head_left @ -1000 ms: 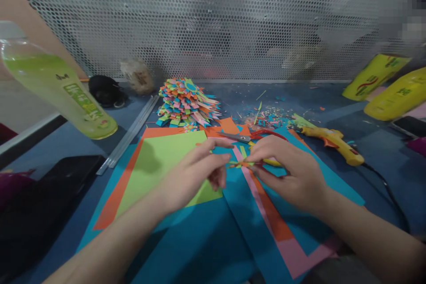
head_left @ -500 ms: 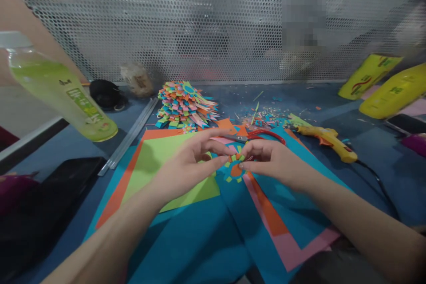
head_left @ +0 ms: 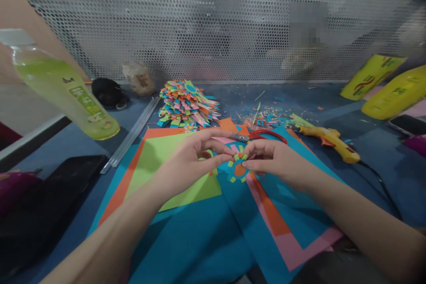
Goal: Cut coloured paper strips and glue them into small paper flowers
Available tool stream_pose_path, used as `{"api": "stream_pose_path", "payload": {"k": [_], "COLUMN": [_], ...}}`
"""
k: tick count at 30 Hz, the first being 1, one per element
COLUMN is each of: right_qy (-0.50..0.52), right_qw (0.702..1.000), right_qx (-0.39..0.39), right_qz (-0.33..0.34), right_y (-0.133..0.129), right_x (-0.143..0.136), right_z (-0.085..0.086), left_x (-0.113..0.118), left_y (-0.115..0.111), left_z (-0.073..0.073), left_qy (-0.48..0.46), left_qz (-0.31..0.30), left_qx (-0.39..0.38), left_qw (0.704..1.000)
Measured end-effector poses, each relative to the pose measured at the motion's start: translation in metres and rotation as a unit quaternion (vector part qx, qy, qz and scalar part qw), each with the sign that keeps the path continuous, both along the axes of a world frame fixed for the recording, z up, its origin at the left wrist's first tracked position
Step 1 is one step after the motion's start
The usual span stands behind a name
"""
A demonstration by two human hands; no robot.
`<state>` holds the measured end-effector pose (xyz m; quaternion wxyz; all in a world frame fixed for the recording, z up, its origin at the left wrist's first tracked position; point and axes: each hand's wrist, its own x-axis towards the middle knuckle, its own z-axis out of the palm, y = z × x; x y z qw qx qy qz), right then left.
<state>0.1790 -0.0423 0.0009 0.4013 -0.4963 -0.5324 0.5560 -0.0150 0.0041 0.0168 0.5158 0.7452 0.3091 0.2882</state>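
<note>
A small paper flower [head_left: 239, 170], orange in the middle with a blue ring and yellow-green tabs round its edge, is held up over blue paper. My right hand [head_left: 279, 158] pinches its upper right side between thumb and fingers. My left hand [head_left: 195, 159] is closed too, its thumb and forefinger together at the flower's upper left edge. The tabs between the fingertips are small and partly covered. Just behind my hands lie scissors [head_left: 269, 135] with red handles. Under my left hand is a yellow-green paper sheet [head_left: 189, 193], on top of orange and blue sheets.
Behind the sheets stands a heap of layered paper flowers [head_left: 188, 104], with paper scraps [head_left: 269, 117] beside it. A yellow glue gun [head_left: 331, 140] with a cable lies right. Left are a drink bottle [head_left: 66, 88] and clear glue sticks [head_left: 131, 135]. A perforated metal panel [head_left: 206, 22] rises behind.
The whole view has shifted slightly, so things sit a little further right. My fingers have moved only slightly at the flower's upper edge; both hands stay at it.
</note>
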Motion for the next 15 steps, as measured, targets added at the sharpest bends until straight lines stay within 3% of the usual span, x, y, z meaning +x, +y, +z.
{"api": "stream_pose_path", "payload": {"k": [8, 11, 13, 15], "right_qy": [-0.011, -0.062, -0.159, -0.261], "right_qw": [1.0, 0.994, 0.966, 0.913], "right_qx": [0.017, 0.086, 0.188, 0.28], "right_qz": [0.008, -0.021, -0.083, -0.137], "right_y": [0.0012, 0.0013, 0.0017, 0.0024], "right_x": [0.0002, 0.0021, 0.0041, 0.0063], "right_z": [-0.0008, -0.0041, -0.0064, -0.0083], "left_x": [0.0019, 0.0008, -0.0015, -0.0046], "left_y": [0.0009, 0.0026, 0.0048, 0.0071], "left_z": [-0.0009, -0.001, -0.0016, -0.0016], "left_qy": [-0.008, -0.008, 0.034, 0.132], "left_qz": [0.01, 0.052, 0.083, 0.088], "left_qx": [-0.006, 0.006, 0.06, 0.14], "left_qw": [1.0, 0.999, 0.994, 0.977]}}
